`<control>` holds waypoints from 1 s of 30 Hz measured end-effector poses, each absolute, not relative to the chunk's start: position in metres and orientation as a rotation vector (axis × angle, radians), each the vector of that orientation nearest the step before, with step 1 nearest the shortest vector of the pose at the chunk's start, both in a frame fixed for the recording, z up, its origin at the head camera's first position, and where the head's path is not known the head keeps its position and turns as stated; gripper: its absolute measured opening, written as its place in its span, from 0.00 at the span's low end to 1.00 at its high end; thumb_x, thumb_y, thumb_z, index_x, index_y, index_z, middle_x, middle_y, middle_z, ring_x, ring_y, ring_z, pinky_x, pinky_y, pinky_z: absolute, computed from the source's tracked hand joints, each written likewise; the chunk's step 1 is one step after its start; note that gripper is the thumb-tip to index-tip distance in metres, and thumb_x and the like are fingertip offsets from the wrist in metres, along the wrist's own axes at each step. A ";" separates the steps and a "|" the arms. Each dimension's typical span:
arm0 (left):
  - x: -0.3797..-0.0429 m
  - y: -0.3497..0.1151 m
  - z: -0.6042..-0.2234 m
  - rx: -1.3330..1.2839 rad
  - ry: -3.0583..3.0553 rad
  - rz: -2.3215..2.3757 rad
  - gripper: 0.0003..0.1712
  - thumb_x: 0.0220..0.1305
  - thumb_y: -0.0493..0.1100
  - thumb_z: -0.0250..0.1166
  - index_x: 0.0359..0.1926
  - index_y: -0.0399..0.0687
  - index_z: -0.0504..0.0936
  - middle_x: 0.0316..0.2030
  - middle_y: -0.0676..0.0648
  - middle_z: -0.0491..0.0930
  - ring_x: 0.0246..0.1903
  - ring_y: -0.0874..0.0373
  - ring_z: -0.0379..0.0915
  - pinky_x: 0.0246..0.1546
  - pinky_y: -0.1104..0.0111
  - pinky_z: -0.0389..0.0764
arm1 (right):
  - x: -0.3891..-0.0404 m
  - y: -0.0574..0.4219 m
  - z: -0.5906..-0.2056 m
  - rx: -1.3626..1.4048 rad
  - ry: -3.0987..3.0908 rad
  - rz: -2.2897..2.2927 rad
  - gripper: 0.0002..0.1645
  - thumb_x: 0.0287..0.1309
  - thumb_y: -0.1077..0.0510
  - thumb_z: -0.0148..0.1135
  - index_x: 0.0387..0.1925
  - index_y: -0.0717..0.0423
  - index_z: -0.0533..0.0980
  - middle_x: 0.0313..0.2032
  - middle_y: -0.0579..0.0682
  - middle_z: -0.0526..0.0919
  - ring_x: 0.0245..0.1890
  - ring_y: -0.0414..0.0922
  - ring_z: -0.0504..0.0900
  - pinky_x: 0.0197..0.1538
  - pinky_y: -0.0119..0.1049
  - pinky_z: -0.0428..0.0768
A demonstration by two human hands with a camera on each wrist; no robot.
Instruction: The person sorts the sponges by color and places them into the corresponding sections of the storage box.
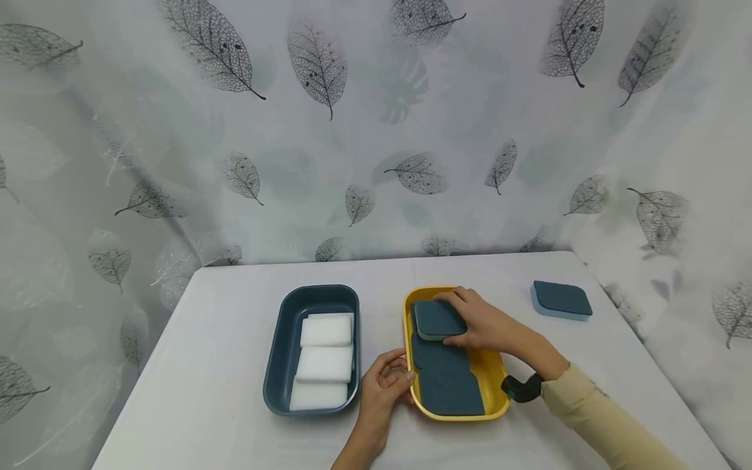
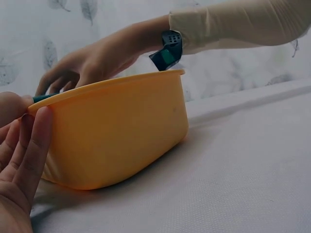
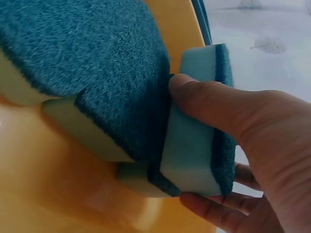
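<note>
My right hand [image 1: 483, 324] grips a scouring sponge [image 1: 437, 318] with a dark teal top and a paler foam body, at the far end of a yellow tub [image 1: 496, 375]. In the right wrist view, the thumb lies on the foam of this sponge [image 3: 192, 131] and fingers reach round its other side. Dark-topped sponges [image 1: 449, 391] lie overlapping beneath and nearer in the tub. On the tub's left side, my left hand [image 1: 380, 395] pinches the rim, thumb on top and fingers against the outer wall [image 2: 116, 131].
Left of the yellow tub stands a dark blue tub [image 1: 273, 372] holding white sponges [image 1: 324, 363] in a row. Another dark-topped sponge [image 1: 561, 298] lies on the white table [image 1: 205, 365] at the back right. A leaf-patterned curtain [image 1: 364, 143] hangs behind.
</note>
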State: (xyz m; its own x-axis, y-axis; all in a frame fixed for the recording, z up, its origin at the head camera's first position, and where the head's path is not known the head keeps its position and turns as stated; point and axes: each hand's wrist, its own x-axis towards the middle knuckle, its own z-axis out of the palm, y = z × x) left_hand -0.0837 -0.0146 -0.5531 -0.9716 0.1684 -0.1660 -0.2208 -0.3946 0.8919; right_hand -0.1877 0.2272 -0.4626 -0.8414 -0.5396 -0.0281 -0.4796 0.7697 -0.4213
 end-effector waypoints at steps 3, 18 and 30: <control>-0.084 -0.014 -0.553 -0.075 1.577 2.450 0.34 0.63 0.34 0.72 0.68 0.36 0.73 0.47 0.48 0.76 0.28 0.65 0.77 0.27 0.74 0.83 | -0.190 0.224 -0.462 -0.822 2.804 -0.572 0.50 0.55 0.41 0.79 0.72 0.52 0.67 0.65 0.56 0.72 0.60 0.52 0.74 0.64 0.55 0.81; -0.085 -0.008 -0.552 -0.073 1.569 2.440 0.34 0.63 0.34 0.72 0.68 0.36 0.73 0.48 0.48 0.76 0.29 0.66 0.77 0.27 0.74 0.83 | -0.190 0.225 -0.463 -0.776 2.777 -0.542 0.50 0.56 0.39 0.78 0.72 0.52 0.67 0.65 0.56 0.73 0.60 0.51 0.75 0.64 0.54 0.80; -0.084 -0.010 -0.553 -0.104 1.586 2.433 0.33 0.63 0.34 0.72 0.68 0.36 0.73 0.48 0.47 0.75 0.28 0.66 0.76 0.26 0.74 0.82 | -0.191 0.225 -0.461 -0.771 2.699 -0.548 0.52 0.59 0.39 0.76 0.76 0.54 0.63 0.68 0.59 0.71 0.64 0.54 0.73 0.68 0.58 0.78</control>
State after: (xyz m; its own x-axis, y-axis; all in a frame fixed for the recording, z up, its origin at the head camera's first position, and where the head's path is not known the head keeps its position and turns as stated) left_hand -0.0844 -0.0101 -0.5528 -0.9698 0.1571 -0.1863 -0.2339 -0.3849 0.8928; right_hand -0.1908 0.2254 -0.4611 -0.8182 -0.5519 -0.1611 -0.4453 0.7856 -0.4296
